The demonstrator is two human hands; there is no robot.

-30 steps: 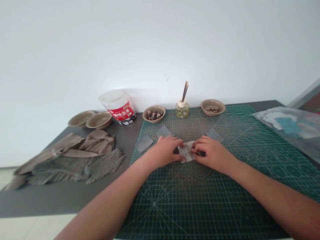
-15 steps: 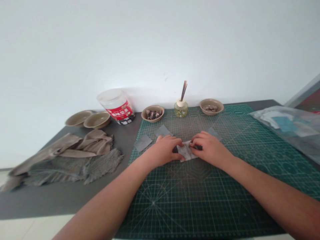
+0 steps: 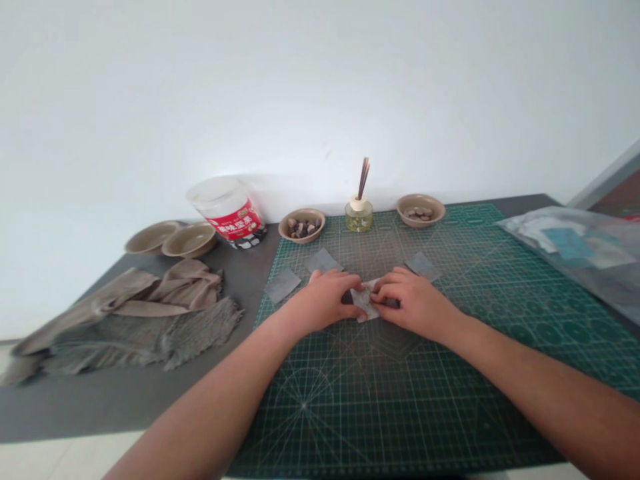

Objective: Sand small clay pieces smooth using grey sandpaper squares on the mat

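A small pale, wrinkled square, paper or cloth, I cannot tell which, lies on the green cutting mat between my hands. My left hand grips its left edge, thumb at the near corner and index finger at the far one. Over the right part, the bent fingers and thumb of my right hand are pinched on the square. Both sets of fingertips hide some of it. Flat grey squares lie just beyond my hands, one of them behind the right.
Along the wall stand a bowl of brown lumps, a reed diffuser and a bowl of brown discs. Leftward are a red-labelled tub, two bowls and crumpled cloths. A plastic bag lies right.
My right hand has shifted slightly left over the pale square, so less of it shows. More of the grey square behind that hand is uncovered. My left hand stays nearly in place.
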